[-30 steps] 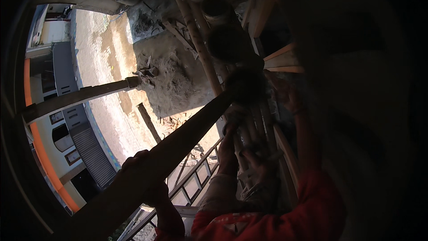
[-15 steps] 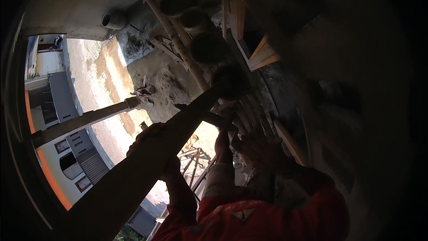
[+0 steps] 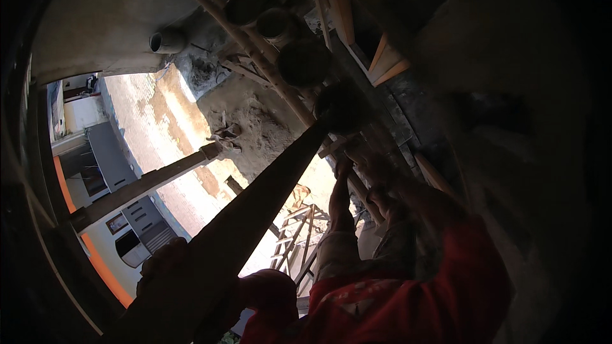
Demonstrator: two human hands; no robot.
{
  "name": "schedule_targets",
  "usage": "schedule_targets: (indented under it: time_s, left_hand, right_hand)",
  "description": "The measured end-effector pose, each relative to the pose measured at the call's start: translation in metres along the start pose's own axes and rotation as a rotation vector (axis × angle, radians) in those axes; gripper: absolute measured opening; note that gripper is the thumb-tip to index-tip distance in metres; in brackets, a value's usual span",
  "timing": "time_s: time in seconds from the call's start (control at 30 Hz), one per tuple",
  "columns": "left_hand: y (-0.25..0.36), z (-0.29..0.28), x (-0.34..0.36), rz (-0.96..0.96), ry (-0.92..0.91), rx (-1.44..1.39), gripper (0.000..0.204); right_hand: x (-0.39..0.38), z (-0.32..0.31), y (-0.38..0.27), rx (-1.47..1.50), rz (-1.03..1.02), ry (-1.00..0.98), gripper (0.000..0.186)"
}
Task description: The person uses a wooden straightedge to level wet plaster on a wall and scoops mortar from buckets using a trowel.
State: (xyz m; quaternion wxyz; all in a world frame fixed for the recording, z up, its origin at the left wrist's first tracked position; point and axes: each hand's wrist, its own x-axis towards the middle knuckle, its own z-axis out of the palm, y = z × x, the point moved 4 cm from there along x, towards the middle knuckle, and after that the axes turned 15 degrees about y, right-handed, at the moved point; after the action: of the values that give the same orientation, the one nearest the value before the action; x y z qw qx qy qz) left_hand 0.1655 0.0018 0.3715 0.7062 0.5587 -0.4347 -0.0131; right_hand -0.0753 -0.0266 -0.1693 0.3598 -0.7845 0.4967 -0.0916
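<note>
A long, dark, straight board [image 3: 245, 207] slants from the lower left up to the middle of the view. My left hand [image 3: 164, 260] is closed round its near part, with fingers showing past the left edge. My right hand [image 3: 364, 158] reaches down by the board's far end, close to a dark bucket [image 3: 344, 107]. A short pale piece [image 3: 334, 146] lies beside that hand; deep shadow hides the fingers and whether they hold anything. My bare feet stand below, on bamboo poles [image 3: 280, 83].
Several buckets, one of them a round dark bucket [image 3: 303, 62], line the bamboo scaffold. A post [image 3: 146, 185] crosses the bright opening at left. Below lie a sandy heap [image 3: 252, 124] and a wooden trestle [image 3: 296, 232]. Another container [image 3: 167, 41] lies near the wall.
The board's near part and my left hand have moved down and left. My right hand has gone from spread above my feet up toward the dark bucket. The view has shifted slightly.
</note>
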Motion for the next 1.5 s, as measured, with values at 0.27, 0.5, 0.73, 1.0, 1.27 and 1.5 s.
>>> schedule_targets:
  time_s: [0.27, 0.5, 0.73, 1.0, 1.27, 1.5]
  left_hand:
    - [0.025, 0.027, 0.031, 0.038, -0.06, -0.113, 0.051]
    - [0.056, -0.032, 0.046, 0.081, -0.347, 0.491, 0.052]
    - [0.038, -0.01, 0.044, -0.01, 0.005, -0.005, 0.059]
    - [0.042, 0.023, 0.054, -0.097, -0.238, -0.334, 0.068]
    - [0.073, 0.026, 0.075, 0.009, -0.142, -0.278, 0.064]
    - [0.077, 0.019, 0.085, 0.018, -0.128, -0.275, 0.061]
  right_hand:
    - [0.119, 0.112, 0.08, -0.209, 0.172, -0.047, 0.05]
    - [0.1, -0.014, 0.007, -0.019, -0.18, 0.172, 0.051]
    - [-0.024, -0.211, -0.15, 0.548, -0.126, -0.037, 0.051]
    - [-0.047, -0.195, -0.142, 0.532, -0.061, -0.102, 0.05]
    - [0.103, -0.058, -0.031, 0.156, 0.031, 0.143, 0.053]
    - [0.114, -0.06, -0.036, 0.327, -0.228, 0.287, 0.056]
